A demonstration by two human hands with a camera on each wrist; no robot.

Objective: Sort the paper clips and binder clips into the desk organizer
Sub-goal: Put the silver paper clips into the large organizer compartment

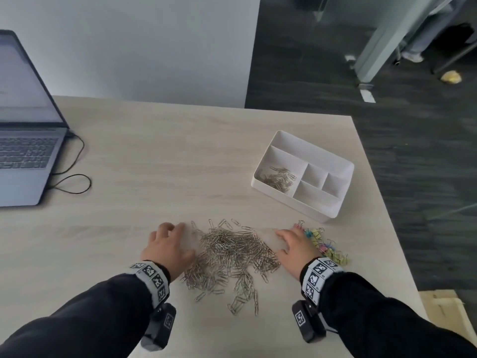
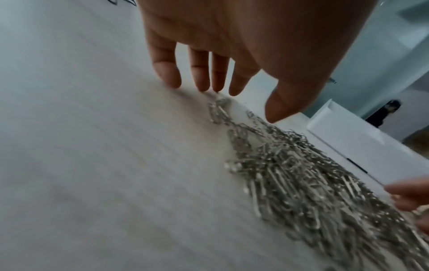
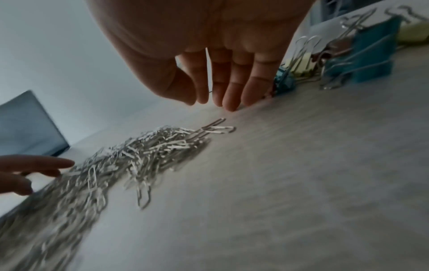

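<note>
Both hands flank the loose heap of paper clips (image 1: 229, 257) near the front edge of the surface (image 1: 154, 164), which suggests the step in hand is gathering them for another transfer. The left hand (image 1: 167, 250) has a wide grip, fingers straight and fingertips (image 2: 168, 77) down beside the heap; the right hand (image 1: 295, 250) is equally spread and holds nothing, touching the coloured binder clips (image 1: 326, 248) at its outer side. The desk organizer (image 1: 304, 174) sits toward the right edge, some paper clips already in its largest compartment. Next, the hands likely must sweep inward and scoop without mixing the binder clips in.
</note>
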